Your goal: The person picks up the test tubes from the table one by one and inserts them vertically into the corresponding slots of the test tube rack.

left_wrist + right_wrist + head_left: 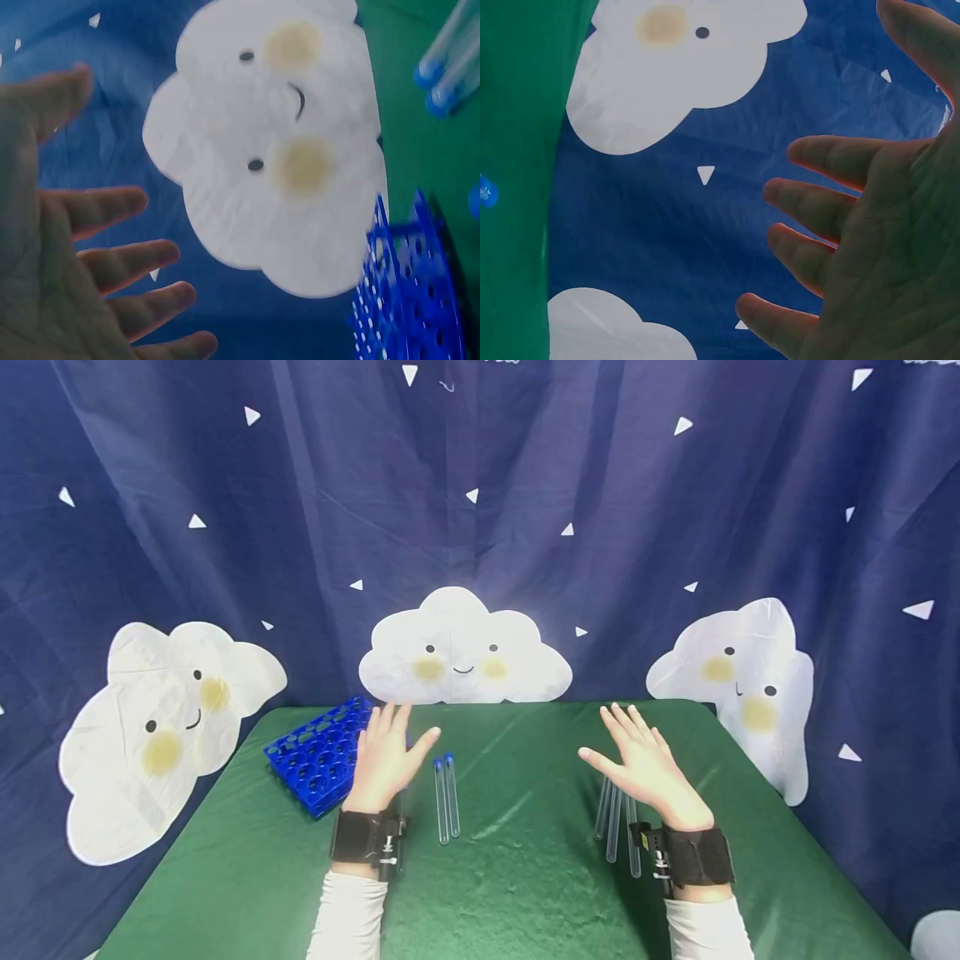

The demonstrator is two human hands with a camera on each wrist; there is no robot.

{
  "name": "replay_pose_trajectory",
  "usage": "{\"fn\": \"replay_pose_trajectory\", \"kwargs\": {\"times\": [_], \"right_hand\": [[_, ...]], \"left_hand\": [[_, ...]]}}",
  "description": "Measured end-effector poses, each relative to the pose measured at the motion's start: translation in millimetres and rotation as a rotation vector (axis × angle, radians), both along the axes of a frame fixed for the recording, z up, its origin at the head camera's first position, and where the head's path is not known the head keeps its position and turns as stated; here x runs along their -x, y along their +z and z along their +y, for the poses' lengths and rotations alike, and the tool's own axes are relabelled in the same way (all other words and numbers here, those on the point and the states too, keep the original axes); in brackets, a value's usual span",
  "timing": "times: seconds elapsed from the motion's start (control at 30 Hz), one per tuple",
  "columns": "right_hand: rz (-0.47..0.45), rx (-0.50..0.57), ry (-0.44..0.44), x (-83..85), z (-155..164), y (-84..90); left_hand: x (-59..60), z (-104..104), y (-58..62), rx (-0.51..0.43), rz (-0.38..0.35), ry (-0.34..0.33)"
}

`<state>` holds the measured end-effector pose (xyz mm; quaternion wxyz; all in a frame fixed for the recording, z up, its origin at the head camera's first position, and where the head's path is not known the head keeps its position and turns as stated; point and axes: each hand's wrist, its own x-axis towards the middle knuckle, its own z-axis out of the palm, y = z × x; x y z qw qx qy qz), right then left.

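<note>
My left hand [386, 760] hovers with fingers straight and spread, overlapping the right side of a blue test tube rack [309, 768] in the head view. Just right of that hand lie two clear test tubes [441, 806] with blue caps. The left wrist view shows those blue caps [442, 99] and another bit of blue at the right edge. Above three more clear tubes [613, 835], my right hand [647, 768] is held flat, thumb apart, nothing in it; it hides their upper ends. One blue cap [487, 192] appears in the right wrist view.
A green cloth [517, 877] covers the table. Behind it hangs a dark blue curtain [517, 543] printed with white clouds and triangles. The rack sits at an angle near the table's back left edge. Each wrist wears a black strap [697, 857] with a small mount.
</note>
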<state>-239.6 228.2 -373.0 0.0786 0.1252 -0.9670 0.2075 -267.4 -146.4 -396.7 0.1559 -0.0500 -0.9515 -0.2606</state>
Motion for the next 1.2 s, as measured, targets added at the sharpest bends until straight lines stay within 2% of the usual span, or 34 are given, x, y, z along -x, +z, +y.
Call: {"fn": "replay_pose_trajectory", "kwargs": {"times": [0.13,0.37,0.47,0.63,0.77,0.97,1.2], "right_hand": [[0.000,0.011,0.012,1.6,-0.3,-1.9],[0.001,0.021,0.025,3.5,-0.1,-4.6],[0.000,0.025,0.029,3.6,0.0,-5.0],[0.006,0.029,0.034,2.6,-0.7,-4.9],[0.014,0.023,0.039,2.6,-0.9,-5.7],[0.005,0.007,0.049,4.2,-0.9,-6.5],[0.004,0.020,0.063,5.7,-0.6,-9.6]], "left_hand": [[3.3,-22.5,-4.1,-0.090,0.059,0.078],[5.0,-67.2,-19.1,-0.234,0.111,0.283],[2.7,-85.3,-28.0,-0.270,0.108,0.359],[-1.4,-111.8,-43.3,-0.325,0.065,0.449],[-3.7,-125.8,-51.7,-0.375,0.005,0.494],[-5.6,-134.0,-63.6,-0.439,-0.087,0.542],[-4.7,-137.5,-77.8,-0.452,-0.113,0.605]]}}
